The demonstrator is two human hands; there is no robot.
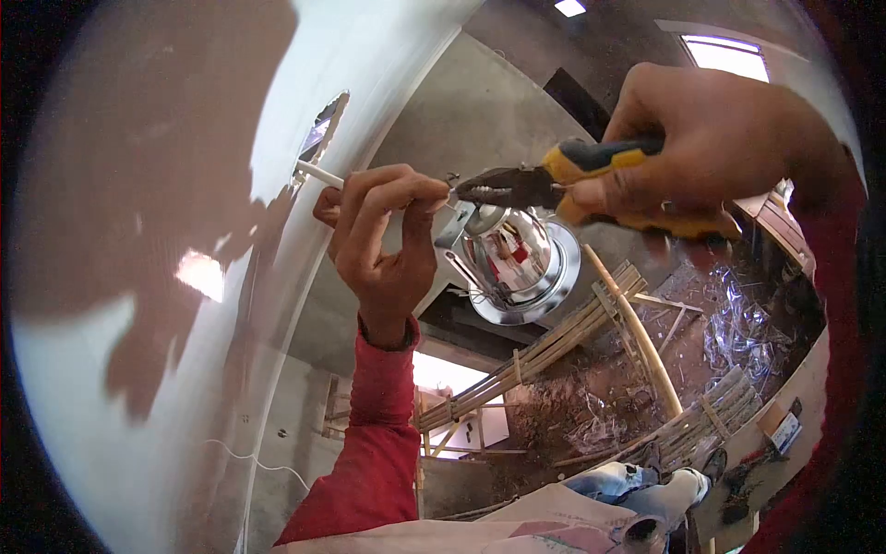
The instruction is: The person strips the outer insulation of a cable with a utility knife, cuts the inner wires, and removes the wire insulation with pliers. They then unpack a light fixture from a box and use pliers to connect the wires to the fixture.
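Note:
My left hand (388,231) pinches the end of a white electrical cable (319,174) that comes out of a ragged hole (325,129) in the white ceiling panel. In my right hand (729,138) is a pair of pliers (600,171) with yellow and black handles. The dark jaws point left, their tips right at the fingertips of my left hand and the thin wire end there. Just below the jaws hangs a shiny chrome downlight (517,254) with a round rim, partly covered by them.
Bamboo scaffolding (535,346) and a wooden pole (646,342) lie below. Clear plastic sheeting (738,323) is scattered over the dirt floor. A person's jeans-clad legs (637,485) show at the bottom. A thin white wire (263,459) hangs at lower left.

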